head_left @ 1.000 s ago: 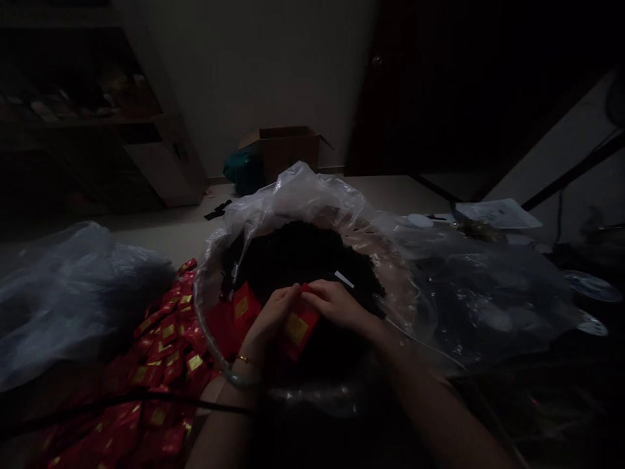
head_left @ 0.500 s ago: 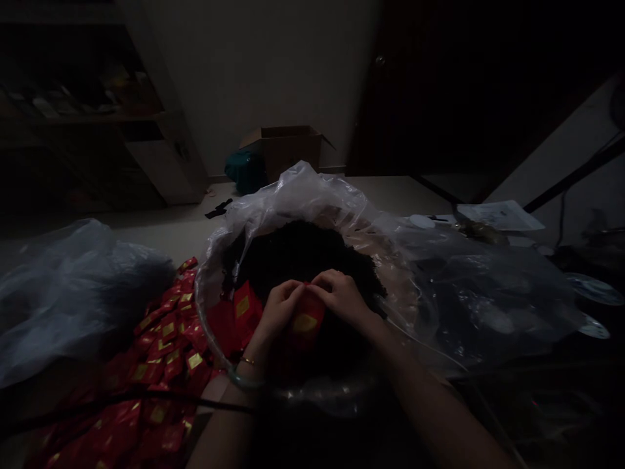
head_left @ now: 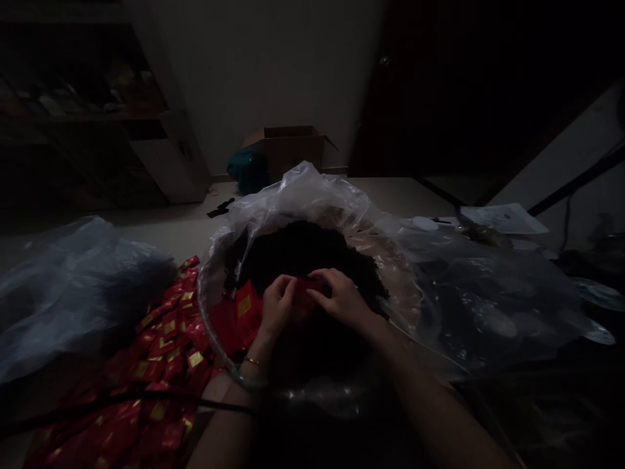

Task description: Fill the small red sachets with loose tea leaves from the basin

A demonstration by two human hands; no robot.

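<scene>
A small red packet (head_left: 303,294) is between my hands, over a heap of dark, loose, leaf-like material (head_left: 303,244). My left hand (head_left: 278,305) pinches the packet's left side. At its right edge is my right hand (head_left: 339,298), with thumb and forefinger on the packet and a small gap between their tips. The heap fills a round container lined with clear plastic (head_left: 312,182). More red packets with gold labels (head_left: 248,309) lie inside it, just left of my left hand. Shadow hides the lower part of the held packet.
Left of the container lies a large pile of red packets (head_left: 168,352), beside a bulky clear plastic bag (head_left: 83,293). More plastic sheeting (head_left: 488,306) spreads on the right. A cardboard box (head_left: 293,153) and a teal bundle (head_left: 248,170) stand by the wall. The room is dim.
The held packet has tipped, so its gold label no longer shows. My left hand has shifted slightly left and my right thumb and forefinger have parted a little.
</scene>
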